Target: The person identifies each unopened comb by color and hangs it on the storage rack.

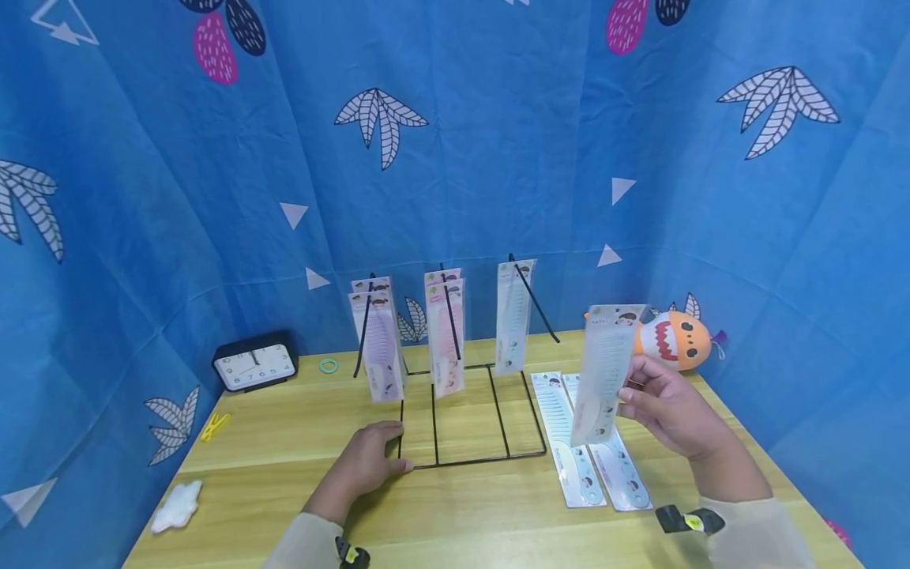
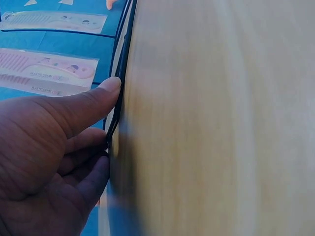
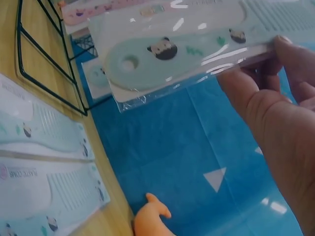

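Note:
In my right hand (image 1: 664, 403) I hold a packaged pale green plastic comb (image 1: 607, 375) upright by its side edge, thumb and fingers pinching it. The right wrist view shows the comb's handle (image 3: 147, 59) with a round hole inside clear wrap. My left hand (image 1: 366, 460) grips the front left corner of a black wire display rack (image 1: 472, 458), thumb (image 2: 110, 86) against the wire. From the rack's hooks hang packaged purple combs (image 1: 378, 348), pink combs (image 1: 446, 340) and one green comb (image 1: 513, 316). Two more packaged green combs (image 1: 569, 442) (image 1: 617, 466) lie beneath my right hand.
An orange plush toy (image 1: 678, 340) lies at the back right. At the back left stands a clock (image 1: 256, 363), near a green ring (image 1: 328, 366). A yellow clip (image 1: 213, 427) and a white fluffy item (image 1: 178, 506) lie along the left edge. Blue curtain (image 1: 455, 158) surrounds the table.

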Demonstrator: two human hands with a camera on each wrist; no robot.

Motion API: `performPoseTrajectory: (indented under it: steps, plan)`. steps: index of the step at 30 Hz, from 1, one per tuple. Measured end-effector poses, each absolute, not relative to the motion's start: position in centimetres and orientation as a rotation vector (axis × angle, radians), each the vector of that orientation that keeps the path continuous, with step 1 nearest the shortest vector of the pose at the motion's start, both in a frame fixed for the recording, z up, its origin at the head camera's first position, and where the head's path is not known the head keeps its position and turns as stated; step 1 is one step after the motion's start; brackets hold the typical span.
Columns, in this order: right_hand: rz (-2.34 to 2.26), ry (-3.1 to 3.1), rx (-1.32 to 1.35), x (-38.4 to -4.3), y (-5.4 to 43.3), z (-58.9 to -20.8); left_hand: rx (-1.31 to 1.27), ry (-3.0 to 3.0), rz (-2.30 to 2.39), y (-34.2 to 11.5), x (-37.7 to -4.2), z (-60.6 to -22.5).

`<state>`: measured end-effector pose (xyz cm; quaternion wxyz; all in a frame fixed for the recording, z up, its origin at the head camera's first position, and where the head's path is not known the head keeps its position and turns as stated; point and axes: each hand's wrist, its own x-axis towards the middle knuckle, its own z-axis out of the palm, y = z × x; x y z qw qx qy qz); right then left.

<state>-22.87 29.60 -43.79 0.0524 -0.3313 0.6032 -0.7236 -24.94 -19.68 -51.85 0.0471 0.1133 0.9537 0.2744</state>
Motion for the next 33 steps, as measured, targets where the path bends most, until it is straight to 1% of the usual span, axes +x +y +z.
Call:
performPoseTrajectory:
  steps: [7,14,23,33]
  plan:
    - [-2.051,1.8,-1.111,-22.3,28.3,-43.6,0.356,2.915,0.834,-19.6,-24.9,-51.7]
    - [-2.011,1.808,-1.038,-22.0,26.8,-44.2,0.369,2.92,0.826,-19.7,-24.9,-51.5]
    - [-2.022,1.827,-0.955,-22.5,25.8,-45.7,0.372,2.915,0.835,-19.6,-24.8,-51.6]
    - [-2.002,1.945,-0.798,-22.5,25.5,-45.8,0.362,2.917,0.821,-19.6,-24.9,-51.5]
